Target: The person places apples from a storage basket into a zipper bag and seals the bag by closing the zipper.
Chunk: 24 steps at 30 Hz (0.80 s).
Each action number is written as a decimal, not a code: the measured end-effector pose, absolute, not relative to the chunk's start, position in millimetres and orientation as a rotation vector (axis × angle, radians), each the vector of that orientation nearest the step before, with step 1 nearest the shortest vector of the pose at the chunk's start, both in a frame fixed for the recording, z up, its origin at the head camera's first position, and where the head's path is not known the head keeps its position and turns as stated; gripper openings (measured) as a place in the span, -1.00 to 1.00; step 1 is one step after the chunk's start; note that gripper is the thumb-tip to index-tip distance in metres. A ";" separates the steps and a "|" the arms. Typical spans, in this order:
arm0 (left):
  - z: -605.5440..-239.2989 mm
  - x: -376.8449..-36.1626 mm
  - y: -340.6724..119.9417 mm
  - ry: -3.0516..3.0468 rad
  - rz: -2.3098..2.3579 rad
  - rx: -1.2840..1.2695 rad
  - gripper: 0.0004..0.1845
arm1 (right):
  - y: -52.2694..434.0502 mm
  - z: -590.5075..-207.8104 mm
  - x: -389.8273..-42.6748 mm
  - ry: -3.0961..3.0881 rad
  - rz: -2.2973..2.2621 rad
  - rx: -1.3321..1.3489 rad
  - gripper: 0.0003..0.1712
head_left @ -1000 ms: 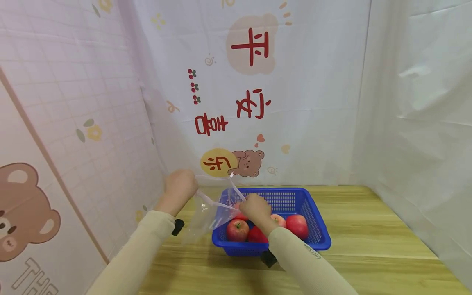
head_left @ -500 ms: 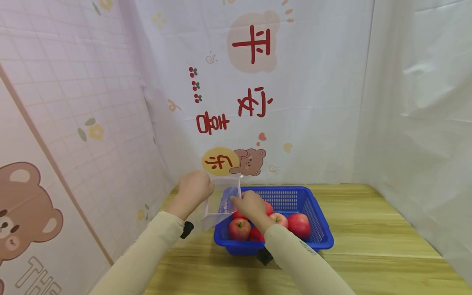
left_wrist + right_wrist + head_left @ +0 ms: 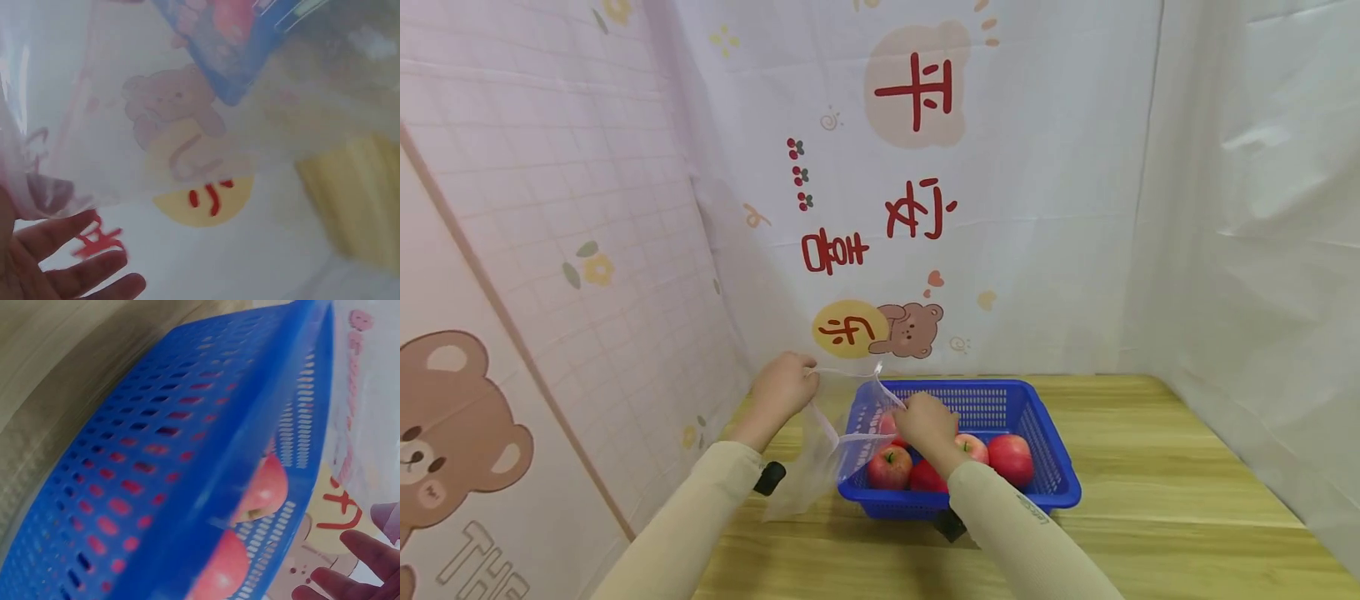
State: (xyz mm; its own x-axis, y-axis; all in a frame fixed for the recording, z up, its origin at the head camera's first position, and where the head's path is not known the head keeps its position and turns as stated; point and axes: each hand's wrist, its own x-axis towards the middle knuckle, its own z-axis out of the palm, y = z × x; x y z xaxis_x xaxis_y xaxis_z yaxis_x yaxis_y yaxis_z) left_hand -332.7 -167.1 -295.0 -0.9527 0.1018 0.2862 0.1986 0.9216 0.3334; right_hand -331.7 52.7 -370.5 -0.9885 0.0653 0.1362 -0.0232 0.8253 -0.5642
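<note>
Head view: two bare hands stretch the mouth of a clear plastic bag (image 3: 805,479) between them, just above the left side of a blue basket (image 3: 985,407). The left hand's (image 3: 782,392) grip is pinching one side of the bag's mouth, and the right hand's (image 3: 927,425) grip is pinching the opposite side, over the basket. A pale strip edges the mouth, drawn into a four-sided shape with a small white tab at its far corner. The thin, glossy film hangs in soft creases to the left of the basket; whether its lower end touches the desk (image 3: 1165,483) I cannot tell. From the left wrist, the film looks hazy, and the other fingers (image 3: 87,275) spread below its gathered edge. From the right wrist, the fingers beyond the pinch fan apart, and pinkish lettering shows on the film.

The basket is rigid, rectangular plastic with a smooth rolled rim and rows of slotted holes. Round, smooth apples (image 3: 1011,460) lie inside, red with yellowish streaks and short stems. The desk has a yellowish wood grain. Both sleeves (image 3: 688,521) are cream-coloured cloth. Behind hangs a creased white sheet (image 3: 1045,208) printed with red characters and a brown bear (image 3: 913,331).
</note>
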 end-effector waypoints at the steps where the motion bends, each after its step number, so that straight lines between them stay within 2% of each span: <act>1: -297.0 -333.9 -171.2 -2.810 -0.619 -0.203 -0.59 | 54.8 -372.3 -332.0 -2.854 0.882 -0.044 -0.62; 9: -313.0 -336.9 -189.9 -2.666 -1.282 -0.038 -0.44 | 59.9 -377.6 -335.5 -2.797 0.920 -0.043 -0.53; 16: -328.3 -326.1 -180.1 -2.543 -1.423 -0.052 -0.49 | 52.0 -374.3 -331.3 -2.783 0.920 -0.013 -0.56; 24: -334.5 -307.6 -177.8 -2.600 -1.508 -0.137 -0.28 | 53.7 -374.2 -330.8 -2.770 0.935 -0.068 -0.50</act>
State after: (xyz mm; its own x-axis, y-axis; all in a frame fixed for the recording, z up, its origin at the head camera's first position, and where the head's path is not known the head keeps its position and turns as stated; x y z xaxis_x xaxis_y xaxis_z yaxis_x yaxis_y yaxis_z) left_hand -307.6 -177.8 -334.5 -0.9871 0.0123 0.1597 0.1447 0.4959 0.8562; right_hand -330.8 53.7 -374.2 -0.9755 0.1125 0.1891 -0.0251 0.7969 -0.6036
